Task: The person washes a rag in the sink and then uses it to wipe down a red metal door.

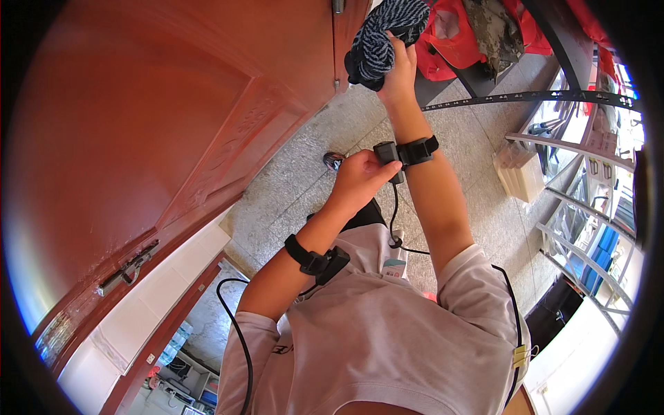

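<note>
My right hand (400, 70) is stretched out ahead, gripping a bundled black-and-grey patterned cloth item (384, 44). What the item is cannot be made out. My left hand (361, 175) reaches across to my right forearm. Its thumb and fingers hold the small black device (388, 158) on a black strap (418, 150) near my right wrist. A black cable (395, 218) hangs down from that device. On my left forearm sits a similar strapped black device (332, 264).
A reddish-brown panelled door (155, 114) with a metal bolt (127, 270) fills the left. At upper right, red caps (454, 36) and a camouflage cloth item (495, 31) lie on a dark rack (519, 97). Metal shelving (586, 207) and a pale box (520, 174) stand to the right.
</note>
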`<state>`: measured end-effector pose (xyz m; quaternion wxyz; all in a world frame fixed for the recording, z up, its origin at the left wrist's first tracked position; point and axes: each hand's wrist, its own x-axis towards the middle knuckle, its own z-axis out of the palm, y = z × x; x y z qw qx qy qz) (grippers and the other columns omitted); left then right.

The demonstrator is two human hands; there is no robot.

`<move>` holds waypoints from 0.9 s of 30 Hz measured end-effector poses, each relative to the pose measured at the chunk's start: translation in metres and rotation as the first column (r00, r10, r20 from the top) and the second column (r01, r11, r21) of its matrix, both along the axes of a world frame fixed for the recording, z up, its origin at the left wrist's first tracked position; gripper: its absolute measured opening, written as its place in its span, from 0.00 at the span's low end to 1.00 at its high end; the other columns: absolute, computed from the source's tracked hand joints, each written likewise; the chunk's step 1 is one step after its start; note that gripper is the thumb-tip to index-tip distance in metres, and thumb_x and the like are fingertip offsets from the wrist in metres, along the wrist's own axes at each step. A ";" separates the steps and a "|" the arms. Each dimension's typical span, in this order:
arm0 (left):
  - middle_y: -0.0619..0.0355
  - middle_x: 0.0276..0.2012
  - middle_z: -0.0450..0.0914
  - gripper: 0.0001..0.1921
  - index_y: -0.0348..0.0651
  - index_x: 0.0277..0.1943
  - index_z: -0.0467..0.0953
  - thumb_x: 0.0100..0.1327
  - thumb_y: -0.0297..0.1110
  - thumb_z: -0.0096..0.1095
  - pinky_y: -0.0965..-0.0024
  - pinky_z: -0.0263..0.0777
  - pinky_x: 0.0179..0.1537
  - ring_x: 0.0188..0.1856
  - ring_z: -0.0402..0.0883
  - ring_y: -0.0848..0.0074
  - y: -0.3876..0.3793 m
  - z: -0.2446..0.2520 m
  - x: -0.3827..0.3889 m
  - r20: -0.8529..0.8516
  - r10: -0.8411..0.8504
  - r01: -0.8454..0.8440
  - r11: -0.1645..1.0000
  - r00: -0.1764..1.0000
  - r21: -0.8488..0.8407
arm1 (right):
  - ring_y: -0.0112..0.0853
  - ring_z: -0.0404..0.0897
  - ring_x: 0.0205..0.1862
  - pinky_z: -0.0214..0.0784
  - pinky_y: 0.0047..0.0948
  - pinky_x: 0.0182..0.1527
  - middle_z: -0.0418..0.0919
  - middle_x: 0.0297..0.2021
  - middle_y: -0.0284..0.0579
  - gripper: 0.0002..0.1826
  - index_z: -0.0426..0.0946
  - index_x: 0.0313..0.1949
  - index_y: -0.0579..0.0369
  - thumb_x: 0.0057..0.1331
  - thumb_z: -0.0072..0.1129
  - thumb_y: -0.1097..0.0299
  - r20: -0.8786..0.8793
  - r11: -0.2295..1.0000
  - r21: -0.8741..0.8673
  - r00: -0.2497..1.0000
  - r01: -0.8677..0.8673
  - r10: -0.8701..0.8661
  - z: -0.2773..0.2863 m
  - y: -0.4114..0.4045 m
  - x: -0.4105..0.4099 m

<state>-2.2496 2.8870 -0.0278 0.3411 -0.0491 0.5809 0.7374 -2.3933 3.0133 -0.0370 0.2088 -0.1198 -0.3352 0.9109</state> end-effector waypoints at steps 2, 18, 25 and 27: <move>0.59 0.29 0.79 0.13 0.33 0.33 0.73 0.54 0.35 0.67 0.77 0.69 0.34 0.31 0.76 0.82 -0.002 -0.005 0.002 -0.004 -0.004 0.004 0.999 1.000 -0.037 | 0.32 0.79 0.32 0.75 0.31 0.33 0.77 0.33 0.41 0.09 0.68 0.41 0.58 0.61 0.50 0.74 0.007 1.000 0.000 1.000 0.000 0.000 -0.002 -0.007 0.000; 0.53 0.21 0.75 0.18 0.36 0.27 0.67 0.48 0.37 0.70 0.67 0.68 0.27 0.24 0.76 0.66 -0.014 0.041 0.015 -0.388 -0.148 -0.057 0.881 0.910 -0.469 | 0.34 0.79 0.37 0.74 0.33 0.40 0.76 0.37 0.43 0.13 0.68 0.46 0.56 0.61 0.47 0.72 0.062 0.997 -0.069 0.997 -0.042 0.046 -0.004 -0.025 -0.002; 0.55 0.19 0.73 0.18 0.38 0.25 0.65 0.45 0.36 0.72 0.66 0.66 0.24 0.22 0.74 0.66 -0.010 0.042 0.021 -0.506 -0.106 -0.134 0.900 0.856 -0.415 | 0.35 0.78 0.41 0.70 0.34 0.46 0.78 0.39 0.44 0.18 0.71 0.46 0.59 0.63 0.45 0.60 0.025 0.996 -0.006 0.995 -0.094 0.094 -0.014 -0.013 0.000; 0.56 0.19 0.73 0.18 0.39 0.25 0.65 0.44 0.35 0.72 0.66 0.65 0.24 0.22 0.74 0.67 -0.009 0.041 0.021 -0.512 -0.105 -0.136 0.902 0.853 -0.410 | 0.35 0.77 0.41 0.70 0.34 0.46 0.78 0.39 0.44 0.18 0.71 0.46 0.59 0.63 0.45 0.60 0.036 0.995 -0.023 0.994 -0.099 0.100 -0.016 -0.010 0.002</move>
